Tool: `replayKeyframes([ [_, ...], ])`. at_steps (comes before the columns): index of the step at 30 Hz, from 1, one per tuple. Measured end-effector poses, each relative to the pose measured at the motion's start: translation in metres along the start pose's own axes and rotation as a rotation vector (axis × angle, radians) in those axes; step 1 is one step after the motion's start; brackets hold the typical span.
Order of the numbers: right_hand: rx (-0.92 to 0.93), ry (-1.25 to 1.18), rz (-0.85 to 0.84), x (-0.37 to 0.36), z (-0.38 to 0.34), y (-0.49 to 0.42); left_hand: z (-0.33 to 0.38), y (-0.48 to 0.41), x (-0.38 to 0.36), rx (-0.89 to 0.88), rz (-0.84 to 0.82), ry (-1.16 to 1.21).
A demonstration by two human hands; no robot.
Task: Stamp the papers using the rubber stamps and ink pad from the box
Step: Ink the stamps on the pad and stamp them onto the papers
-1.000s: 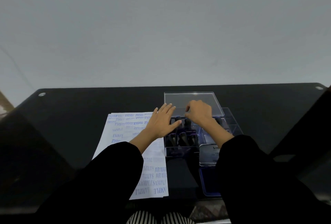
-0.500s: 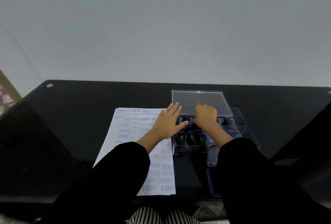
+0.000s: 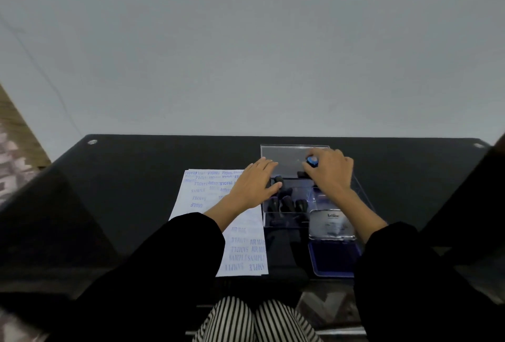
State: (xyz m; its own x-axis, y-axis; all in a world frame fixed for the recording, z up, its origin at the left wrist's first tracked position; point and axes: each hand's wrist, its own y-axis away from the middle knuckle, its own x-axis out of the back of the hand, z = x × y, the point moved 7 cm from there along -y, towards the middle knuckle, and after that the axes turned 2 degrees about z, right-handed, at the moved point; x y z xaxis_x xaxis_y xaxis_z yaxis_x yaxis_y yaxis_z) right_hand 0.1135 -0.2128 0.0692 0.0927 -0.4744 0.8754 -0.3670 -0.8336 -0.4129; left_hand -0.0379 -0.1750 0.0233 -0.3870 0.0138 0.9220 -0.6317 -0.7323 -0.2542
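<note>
A clear plastic box [image 3: 360, 191] on the black table holds several black-handled rubber stamps [image 3: 287, 202]. My right hand [image 3: 330, 169] grips one rubber stamp [image 3: 312, 161] with a blue end, lifted above the box's far part. My left hand [image 3: 252, 187] lies flat with straight fingers on the box's left edge, partly over the white paper [image 3: 202, 194], which is covered in blue stamped words. An open ink pad [image 3: 332, 258] with its lid [image 3: 332, 222] raised sits in front of the box on the right.
The box's clear lid [image 3: 284, 155] lies flat behind the box. The black table [image 3: 136, 177] stretches bare to the left and far right. A grey wall stands right behind the table's far edge. My striped trousers show at the bottom.
My right hand has come up out of the box holding a blue-ended stamp and shifted toward the far right. My left hand stays on the box's edge.
</note>
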Motion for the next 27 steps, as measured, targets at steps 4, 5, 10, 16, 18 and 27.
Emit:
replayKeyframes([
  [4, 0.06, 0.016, 0.06, 0.029, 0.003, 0.033, 0.024, 0.024, 0.017, -0.083, 0.074, 0.047],
  [5, 0.069, 0.017, 0.063, 0.034, 0.005, 0.043, 0.031, 0.031, 0.017, -0.114, 0.088, 0.052],
  [10, 0.118, 0.016, 0.059, 0.045, 0.015, 0.094, 0.064, 0.069, 0.0, -0.26, 0.08, 0.071],
  [16, 0.101, 0.088, -0.071, 0.023, 0.032, 0.142, 0.086, 0.096, -0.04, -0.208, 0.034, 0.128],
  [18, 0.094, 0.109, -0.107, 0.016, 0.037, 0.15, 0.087, 0.099, -0.053, -0.137, 0.021, 0.138],
  [27, 0.133, 0.233, -0.003, -0.004, 0.038, 0.159, 0.083, 0.103, -0.098, -0.04, -0.122, 0.029],
])
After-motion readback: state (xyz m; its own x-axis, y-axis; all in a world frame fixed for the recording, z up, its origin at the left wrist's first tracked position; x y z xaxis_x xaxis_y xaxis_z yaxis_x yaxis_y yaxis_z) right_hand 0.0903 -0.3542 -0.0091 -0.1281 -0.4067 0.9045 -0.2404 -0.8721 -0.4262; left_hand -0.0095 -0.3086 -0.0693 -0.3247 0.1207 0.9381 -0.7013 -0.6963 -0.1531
